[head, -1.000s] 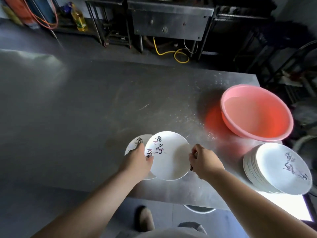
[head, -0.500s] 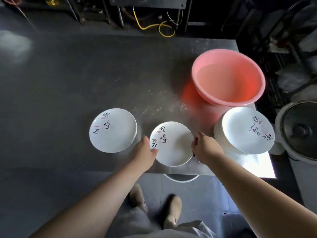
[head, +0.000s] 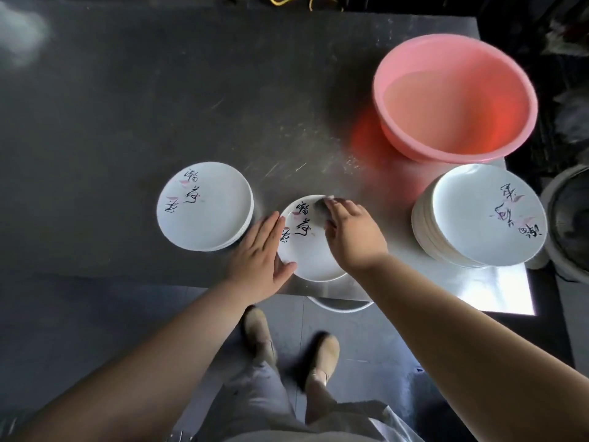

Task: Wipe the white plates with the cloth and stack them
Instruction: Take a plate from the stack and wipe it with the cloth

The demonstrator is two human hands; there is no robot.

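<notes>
A white plate [head: 310,250] with black writing lies at the front edge of the steel table [head: 127,106]. My left hand [head: 259,252] rests with straight fingers against the plate's left rim. My right hand [head: 350,234] reaches over the plate's right half, and its fingers press a small grey cloth [head: 320,205] onto the far rim; most of the cloth is hidden under the hand. A short stack of white plates [head: 204,207] stands to the left. A taller stack of white plates [head: 478,218] stands at the right, near the table's corner.
A big pink basin [head: 455,97] stands at the back right, just behind the tall stack. A round metal pot [head: 570,224] sits off the table's right edge. Below the front edge are a stool's rim [head: 338,306] and my feet.
My right hand has moved from the plate's right rim onto its far side with the cloth. My left hand's fingers have straightened along the left rim. The camera has tilted further down.
</notes>
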